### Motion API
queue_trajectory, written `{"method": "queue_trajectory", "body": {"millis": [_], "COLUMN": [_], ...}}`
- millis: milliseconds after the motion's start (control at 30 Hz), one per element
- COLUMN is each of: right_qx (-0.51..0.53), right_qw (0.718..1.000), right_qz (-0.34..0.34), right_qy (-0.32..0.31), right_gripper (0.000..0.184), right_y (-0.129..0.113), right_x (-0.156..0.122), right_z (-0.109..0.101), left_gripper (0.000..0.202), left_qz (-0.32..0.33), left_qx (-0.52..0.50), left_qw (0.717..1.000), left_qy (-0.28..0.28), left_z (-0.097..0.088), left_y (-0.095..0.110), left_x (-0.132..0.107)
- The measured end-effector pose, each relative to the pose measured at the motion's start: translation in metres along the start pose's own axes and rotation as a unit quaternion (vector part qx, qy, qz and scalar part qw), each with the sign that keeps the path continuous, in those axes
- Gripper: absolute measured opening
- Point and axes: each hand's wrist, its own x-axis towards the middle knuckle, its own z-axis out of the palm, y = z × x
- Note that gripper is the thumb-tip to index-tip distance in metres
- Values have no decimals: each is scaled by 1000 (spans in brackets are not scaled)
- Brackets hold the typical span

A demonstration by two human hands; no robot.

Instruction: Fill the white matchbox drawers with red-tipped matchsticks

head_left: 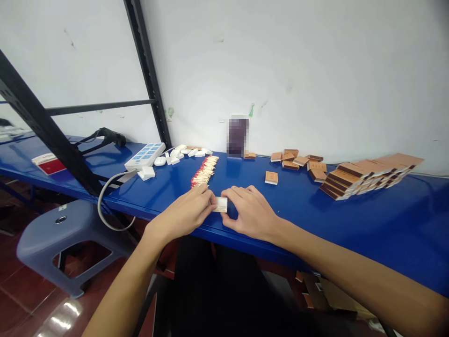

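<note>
A small white matchbox tray (220, 204) sits between my hands near the front edge of the blue table. My left hand (191, 208) pinches its left end, fingertips partly over it. Curled around its right end is my right hand (250, 210), with thumb and forefinger at the edge. What lies inside the tray is too small to make out. Just beyond my left hand is a long pile of red-tipped matches (205, 172). A single closed matchbox (271, 177) lies farther off, beyond my right hand.
Stacked matchboxes (365, 175) stand at the right, with loose matchboxes (298, 161) by the wall. White trays (185, 152) lie scattered at the back left, near a power strip (145, 156). A blurred dark panel (237, 136) leans on the wall. A grey stool (66, 234) stands left.
</note>
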Motion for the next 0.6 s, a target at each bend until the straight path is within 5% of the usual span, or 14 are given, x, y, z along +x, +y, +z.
{"method": "queue_trajectory", "body": {"millis": [267,600], "right_qx": [50,69], "right_qw": [999,997], "right_qz": [-14,1], "right_qy": [4,-23], "right_gripper": [19,22], "right_y": [6,10], "right_x": [0,0], "right_z": [1,0], "left_gripper": [17,33], "left_qz": [-3,1], "left_qx": [32,-14], "left_qw": [999,991], "left_qy": [26,137], "left_z": [5,8], "left_y": [-2,-18], "left_x": [4,17]}}
